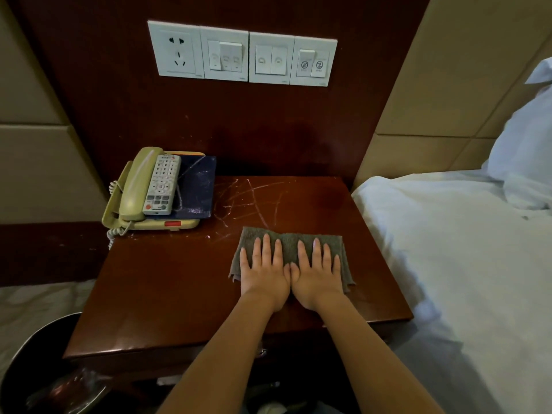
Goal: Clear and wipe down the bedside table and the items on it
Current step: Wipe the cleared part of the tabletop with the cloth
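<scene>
A grey-brown cloth lies flat on the dark wooden bedside table, right of its middle. My left hand and my right hand press on the cloth side by side, fingers straight, thumbs touching. A beige telephone stands at the table's back left. On the phone lie a dark blue folder and a grey remote control. White smears and scratches mark the tabletop behind the cloth.
A white bed with a pillow adjoins the table on the right. A row of white wall switches and a socket hangs above the table. A dark waste bin stands at the lower left.
</scene>
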`<state>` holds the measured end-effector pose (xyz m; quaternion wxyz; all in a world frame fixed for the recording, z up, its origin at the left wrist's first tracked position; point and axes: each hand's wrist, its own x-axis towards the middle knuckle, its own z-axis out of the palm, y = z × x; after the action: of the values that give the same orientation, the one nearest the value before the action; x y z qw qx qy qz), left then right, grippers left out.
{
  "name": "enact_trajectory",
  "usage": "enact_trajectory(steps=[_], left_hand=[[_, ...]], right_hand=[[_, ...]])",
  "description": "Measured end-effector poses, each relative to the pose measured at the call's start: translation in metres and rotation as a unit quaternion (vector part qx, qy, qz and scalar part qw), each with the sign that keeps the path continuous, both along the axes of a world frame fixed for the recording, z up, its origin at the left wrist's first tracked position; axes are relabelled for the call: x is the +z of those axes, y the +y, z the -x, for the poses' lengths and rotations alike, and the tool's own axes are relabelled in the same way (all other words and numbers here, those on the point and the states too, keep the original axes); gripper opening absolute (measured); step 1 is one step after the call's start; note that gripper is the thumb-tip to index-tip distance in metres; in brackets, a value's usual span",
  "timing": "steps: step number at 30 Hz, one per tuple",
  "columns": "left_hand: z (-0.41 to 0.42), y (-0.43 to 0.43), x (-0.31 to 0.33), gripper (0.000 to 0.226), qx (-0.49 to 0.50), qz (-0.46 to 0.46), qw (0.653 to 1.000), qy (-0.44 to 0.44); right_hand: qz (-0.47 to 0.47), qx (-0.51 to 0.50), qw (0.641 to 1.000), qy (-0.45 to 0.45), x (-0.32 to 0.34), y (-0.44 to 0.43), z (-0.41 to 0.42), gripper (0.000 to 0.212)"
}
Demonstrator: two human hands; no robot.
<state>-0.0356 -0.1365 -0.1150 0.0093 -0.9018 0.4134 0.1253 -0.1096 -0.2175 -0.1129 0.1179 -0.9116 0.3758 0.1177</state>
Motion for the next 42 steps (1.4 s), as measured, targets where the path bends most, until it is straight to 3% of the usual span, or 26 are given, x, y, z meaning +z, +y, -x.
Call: enact_trajectory(steps=[25, 33, 42], left_hand=[[-0.163, -0.164, -0.002, 0.056, -0.024, 0.05, 0.998, -0.005], [-0.154, -0.154, -0.002, 0.056, -0.019, 0.047, 0.999, -0.01], [-0.084, -0.102, -0.003, 0.057, -0.021, 0.025, 0.999, -0.009]], right_hand=[[-0.013, -0.052, 0.999, 0.011, 0.008, -0.153, -0.161, 0.057], [0.0, -0.04, 0.999, -0.008, 0.004, -0.139, -0.146, 0.058], [-0.005, -0.036, 0.999, -0.019, 0.001, -0.081, -0.07, 0.057]])
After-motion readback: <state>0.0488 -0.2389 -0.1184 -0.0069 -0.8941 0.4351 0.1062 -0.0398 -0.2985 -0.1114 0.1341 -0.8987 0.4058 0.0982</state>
